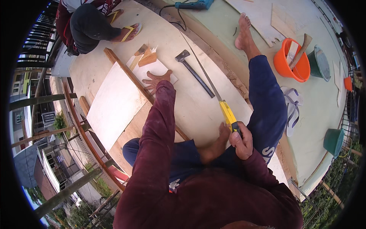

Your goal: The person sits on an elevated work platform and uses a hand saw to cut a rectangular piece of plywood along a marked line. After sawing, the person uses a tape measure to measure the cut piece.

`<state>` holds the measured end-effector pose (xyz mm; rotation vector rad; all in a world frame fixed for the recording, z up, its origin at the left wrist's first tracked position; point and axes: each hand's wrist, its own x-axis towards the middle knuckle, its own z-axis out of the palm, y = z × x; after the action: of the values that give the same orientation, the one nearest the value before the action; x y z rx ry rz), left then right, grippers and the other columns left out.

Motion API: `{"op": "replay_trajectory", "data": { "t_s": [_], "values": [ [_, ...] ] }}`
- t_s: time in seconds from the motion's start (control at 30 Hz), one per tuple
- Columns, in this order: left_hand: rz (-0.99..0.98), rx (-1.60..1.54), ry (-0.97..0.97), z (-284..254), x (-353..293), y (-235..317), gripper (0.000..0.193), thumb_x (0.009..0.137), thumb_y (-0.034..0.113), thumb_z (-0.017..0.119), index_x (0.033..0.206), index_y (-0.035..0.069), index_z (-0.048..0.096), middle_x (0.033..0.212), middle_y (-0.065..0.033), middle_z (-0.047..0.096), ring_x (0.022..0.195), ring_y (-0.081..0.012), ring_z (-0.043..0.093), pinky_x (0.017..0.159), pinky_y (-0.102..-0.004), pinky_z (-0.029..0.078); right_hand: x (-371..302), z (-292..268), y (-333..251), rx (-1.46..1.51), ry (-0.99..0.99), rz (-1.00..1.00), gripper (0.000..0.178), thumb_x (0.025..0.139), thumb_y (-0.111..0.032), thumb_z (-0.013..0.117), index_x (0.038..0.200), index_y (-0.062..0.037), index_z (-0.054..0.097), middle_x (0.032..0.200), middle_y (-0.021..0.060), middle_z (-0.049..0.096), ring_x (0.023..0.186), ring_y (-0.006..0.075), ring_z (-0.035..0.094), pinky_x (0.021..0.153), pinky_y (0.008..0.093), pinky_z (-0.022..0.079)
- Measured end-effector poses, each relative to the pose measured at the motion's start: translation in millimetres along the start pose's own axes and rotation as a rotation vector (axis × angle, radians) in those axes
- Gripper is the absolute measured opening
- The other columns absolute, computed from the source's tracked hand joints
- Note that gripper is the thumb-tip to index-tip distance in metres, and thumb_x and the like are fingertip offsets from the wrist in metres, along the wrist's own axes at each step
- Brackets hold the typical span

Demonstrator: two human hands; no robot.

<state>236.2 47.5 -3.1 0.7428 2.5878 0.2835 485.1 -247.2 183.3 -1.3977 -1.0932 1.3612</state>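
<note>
My right hand (243, 142) is closed round the yellow-and-black handle of a handsaw (228, 112). Its long thin blade slants away to the far left, seen nearly edge-on. My left hand (157, 81) lies with fingers spread on a small white board (170, 75), beside a long wooden batten (131, 74). Just beyond those fingers are short wood offcuts (147, 59) with splintered ends. Between the board and the saw blade rests a hammer (195, 72) with a dark head and handle.
Another person's sandalled foot (131, 32) is at the far left. A blue power tool (194, 4) with a black cord lies at the back. To the right stand an orange bucket (291, 63) holding a wooden-handled tool, a green bucket (319, 63) and flip-flops (292, 107). A drop lies beyond the left railing (89, 141).
</note>
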Motion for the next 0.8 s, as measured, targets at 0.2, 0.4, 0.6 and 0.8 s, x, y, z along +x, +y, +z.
{"op": "replay_trajectory", "data": {
  "t_s": [0.2, 0.4, 0.6, 0.8],
  "values": [
    [0.228, -0.335, -0.194, -29, 22, -10, 0.088, 0.069, 0.054, 0.08, 0.142, 0.024, 0.042, 0.15, -0.0158, 0.032, 0.134, -0.0329, 0.043, 0.097, -0.058, 0.047, -3, -9, -9, -0.031, 0.036, -0.141, 0.044, 0.1, -0.04, 0.053, 0.115, 0.0016, 0.056, 0.072, 0.0043, 0.05, 0.061, 0.0121, 0.048, 0.057, 0.029, 0.037],
    [0.584, -1.022, -0.807, -52, 10, -71, 0.04, 0.09, 0.035, 0.063, 0.124, 0.014, 0.057, 0.127, -0.0081, 0.055, 0.109, -0.0223, 0.06, 0.091, -0.0415, 0.053, -17, -5, -15, 0.05, 0.062, -0.206, 0.041, 0.097, -0.034, 0.058, 0.115, 0.0029, 0.057, 0.075, 0.0078, 0.054, 0.067, 0.017, 0.053, 0.062, 0.0312, 0.04],
    [0.233, -1.561, -1.285, -89, -101, -81, 0.03, 0.093, 0.033, 0.058, 0.115, 0.013, 0.059, 0.101, -0.0026, 0.067, 0.093, -0.0203, 0.066, 0.08, -0.0376, 0.058, -24, -5, -14, 0.137, 0.218, -0.397, 0.051, 0.095, -0.043, 0.059, 0.116, 0.003, 0.056, 0.072, 0.002, 0.053, 0.064, 0.0098, 0.051, 0.062, 0.0254, 0.042],
    [0.448, -1.324, -1.447, -98, -139, 25, 0.042, 0.093, 0.041, 0.058, 0.12, 0.009, 0.059, 0.109, -0.0051, 0.067, 0.097, -0.0216, 0.066, 0.082, -0.0386, 0.057, -57, -55, -60, 0.151, 0.48, -0.557, 0.043, 0.097, -0.036, 0.059, 0.119, 0.0007, 0.056, 0.072, -0.0016, 0.05, 0.062, 0.0067, 0.045, 0.059, 0.0229, 0.036]
  ]
}}
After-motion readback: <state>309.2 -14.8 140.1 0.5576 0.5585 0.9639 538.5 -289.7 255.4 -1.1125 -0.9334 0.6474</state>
